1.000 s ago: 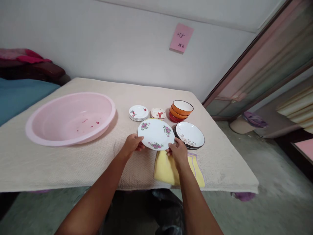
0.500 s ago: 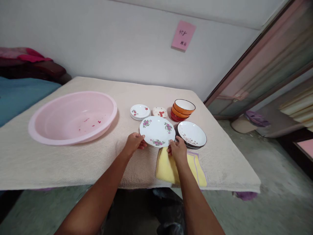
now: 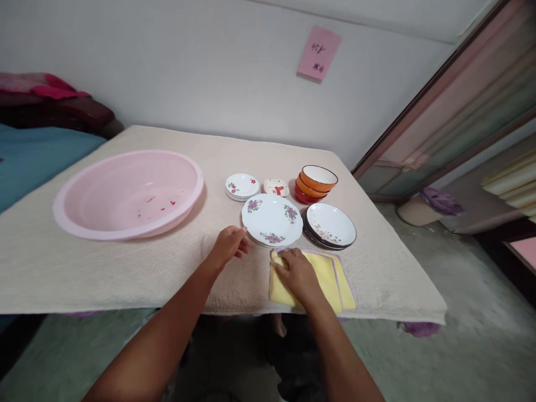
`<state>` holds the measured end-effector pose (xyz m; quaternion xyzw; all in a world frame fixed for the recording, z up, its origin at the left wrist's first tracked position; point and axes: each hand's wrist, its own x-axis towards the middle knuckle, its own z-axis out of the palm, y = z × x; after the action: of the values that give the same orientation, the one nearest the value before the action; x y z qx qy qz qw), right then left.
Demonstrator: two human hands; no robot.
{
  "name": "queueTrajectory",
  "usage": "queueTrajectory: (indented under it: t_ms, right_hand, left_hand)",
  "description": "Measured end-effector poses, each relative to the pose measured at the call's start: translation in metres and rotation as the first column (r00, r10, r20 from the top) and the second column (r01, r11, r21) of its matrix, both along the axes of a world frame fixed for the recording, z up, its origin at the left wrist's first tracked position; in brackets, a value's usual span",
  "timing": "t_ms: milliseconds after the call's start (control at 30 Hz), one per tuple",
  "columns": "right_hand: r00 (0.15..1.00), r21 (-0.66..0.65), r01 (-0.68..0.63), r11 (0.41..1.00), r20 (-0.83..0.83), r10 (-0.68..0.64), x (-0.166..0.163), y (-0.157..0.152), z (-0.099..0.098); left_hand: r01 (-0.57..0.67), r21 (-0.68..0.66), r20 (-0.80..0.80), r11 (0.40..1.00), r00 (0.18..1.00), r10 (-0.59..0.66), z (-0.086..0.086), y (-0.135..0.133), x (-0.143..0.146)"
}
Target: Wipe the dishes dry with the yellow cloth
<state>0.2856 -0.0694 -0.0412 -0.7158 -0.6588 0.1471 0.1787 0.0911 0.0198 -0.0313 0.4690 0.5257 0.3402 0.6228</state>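
Beige quilted cloth [image 3: 125,273] covers the table, and both bare forearms reach over its near edge from the bottom of the head view. The left arm angles up and to the right, its wrist slightly bent. The left hand [image 3: 228,247] is relaxed and half open, with its fingers loosely curled, and holds nothing. Its fingertips sit just beside the lower left rim of the white floral plate [image 3: 272,220], which lies flat on the cloth. The right arm comes almost straight forward, with the right hand [image 3: 296,274] palm down on a folded yellow towel [image 3: 312,285]. Its fingers [image 3: 285,259] curve over the towel near the corner closest to the plate. Whether they grip the towel or only press on it cannot be told.

Just right of the plate sits a stack of black-rimmed white dishes [image 3: 329,226]. Beyond it are a small stack of white saucers [image 3: 242,187], a small white dish with red markings [image 3: 276,187], and nested orange and red bowls [image 3: 316,183]. To the left, a large pink plastic basin [image 3: 104,233] holds a few red flecks [image 3: 161,205].
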Motion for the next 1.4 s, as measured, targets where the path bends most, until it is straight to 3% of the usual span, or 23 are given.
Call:
queueTrajectory:
  t_ms: [133, 233, 300, 333, 400, 467, 500, 567, 633, 700, 800, 967, 1067, 1233, 1300, 1400]
  right_hand:
    - [0.992, 0.042, -0.124, 0.991, -0.024, 0.125, -0.001, -0.005, 0.003]
    - [0.991, 0.122, -0.050, 0.991, -0.115, 0.064, -0.005, -0.003, 0.015]
    - [0.949, 0.161, 0.043, 0.986, -0.315, 0.010, -0.015, 0.002, 0.026]
    - [0.887, 0.154, 0.086, 0.984, -0.463, -0.005, -0.021, 0.005, 0.031]
    - [0.678, 0.120, 0.139, 0.983, -0.735, -0.006, -0.036, 0.013, 0.040]
    - [0.528, 0.120, 0.134, 0.984, -0.849, 0.031, -0.053, 0.020, 0.043]
    - [0.526, 0.134, 0.116, 0.984, -0.849, 0.053, -0.062, 0.024, 0.042]
    - [0.603, 0.140, 0.053, 0.989, -0.794, 0.080, -0.080, 0.028, 0.035]
    - [0.677, 0.089, -0.001, 0.996, -0.733, 0.066, -0.098, 0.030, 0.022]
    - [0.696, 0.022, -0.046, 0.999, -0.717, 0.048, -0.114, 0.030, 0.010]
    - [0.634, -0.035, -0.048, 0.998, -0.773, 0.003, -0.127, 0.031, 0.002]
    - [0.501, 0.050, 0.055, 0.997, -0.866, 0.015, -0.133, 0.037, 0.014]
    - [0.578, 0.169, 0.088, 0.982, -0.811, 0.087, -0.130, 0.038, 0.022]
    - [0.822, 0.441, 0.122, 0.889, -0.547, 0.159, -0.113, 0.037, 0.035]
    - [0.885, 0.496, 0.123, 0.859, -0.447, 0.131, -0.106, 0.038, 0.039]
    - [0.934, 0.536, 0.125, 0.835, -0.348, 0.084, -0.100, 0.040, 0.042]
  left_hand:
    - [-0.018, 0.072, 0.075, 0.997, 0.997, 0.012, 0.002, -0.008, -0.010]
    - [-0.059, 0.064, 0.154, 0.996, 0.987, 0.049, 0.010, -0.012, -0.016]
    - [-0.058, 0.021, 0.243, 0.998, 0.969, 0.051, 0.018, -0.013, -0.020]
    - [-0.053, 0.011, 0.290, 0.999, 0.956, 0.047, 0.022, -0.014, -0.023]
    - [-0.051, 0.021, 0.360, 0.998, 0.932, 0.040, 0.029, -0.018, -0.030]
    - [-0.067, 0.050, 0.358, 0.997, 0.933, 0.045, 0.032, -0.023, -0.038]
    - [-0.070, 0.070, 0.320, 0.995, 0.946, 0.044, 0.030, -0.026, -0.041]
    - [-0.054, 0.112, 0.211, 0.992, 0.977, 0.030, 0.024, -0.032, -0.048]
    - [-0.023, 0.141, 0.121, 0.990, 0.993, 0.006, 0.014, -0.036, -0.053]
    - [-0.008, 0.154, 0.086, 0.988, 0.996, -0.005, 0.005, -0.037, -0.058]
    - [-0.053, 0.194, 0.072, 0.980, 0.997, 0.040, -0.001, -0.036, -0.065]
    - [-0.134, 0.310, 0.096, 0.941, 0.989, 0.110, 0.009, -0.032, -0.068]
    - [-0.093, 0.460, 0.006, 0.883, 0.995, 0.102, 0.018, -0.033, -0.065]
    - [0.023, 0.746, -0.192, 0.665, 0.964, 0.183, 0.027, -0.034, -0.060]
    - [0.063, 0.770, -0.251, 0.635, 0.945, 0.211, 0.027, -0.033, -0.058]
    - [0.102, 0.762, -0.318, 0.639, 0.920, 0.231, 0.025, -0.031, -0.055]
